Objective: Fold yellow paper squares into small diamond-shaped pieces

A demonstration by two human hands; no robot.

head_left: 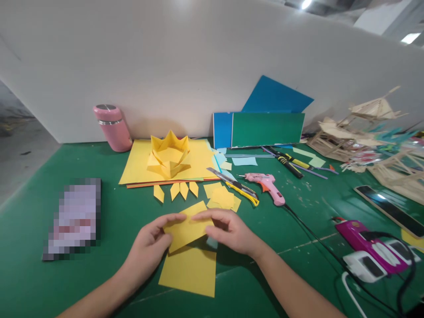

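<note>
My left hand and my right hand both pinch a yellow paper piece, folded along a diagonal, just above the green table. Under it lies a flat yellow paper square. Behind are several small folded yellow points, a pile of small yellow squares and a folded yellow paper crown-like shape resting on a stack of yellow sheets.
A pink bottle stands at the back left. A yellow utility knife, a pink glue gun, blue and green boards, stick models, a phone and a magenta glue gun with cables lie to the right. A blurred card lies left.
</note>
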